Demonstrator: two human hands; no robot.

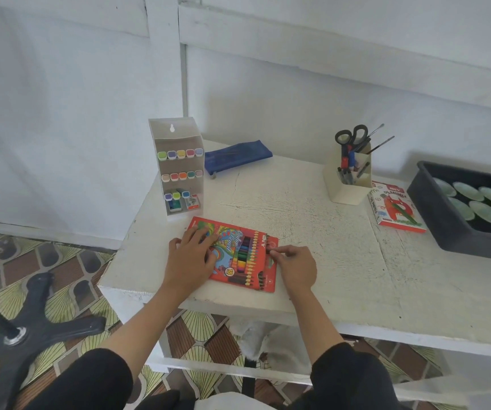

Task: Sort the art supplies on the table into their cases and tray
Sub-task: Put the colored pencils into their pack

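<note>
Here, containers on the white table [312,232]. At far left a white tiered stand [176,128] holds rows of colour-capped markers [180,153]: five on each of the upper two shelves and fewer on the lowest, beside small items too small to identify. Just right of it lies a blue zip pouch [237,156], its contents hidden. Far right of centre, a cream pen holder [346,192] carries black-handled scissors [352,135], thin brushes and pens. A box of oil pastels [396,208] lies flat just beside it. At the right edge a black tray [436,214], cut off by the frame, contains pale green round dishes [469,192].

The coloured-pencil box [242,255] lies flat near the front left of the table; its window shows pencils inside, though their number cannot be counted.

The left hand [189,258] rests on the box's left part, fingers straight and spread, grasping nothing. The right hand [294,266] has its fingers curled, thumb and forefinger pinching the flap at the box's right end.
</note>
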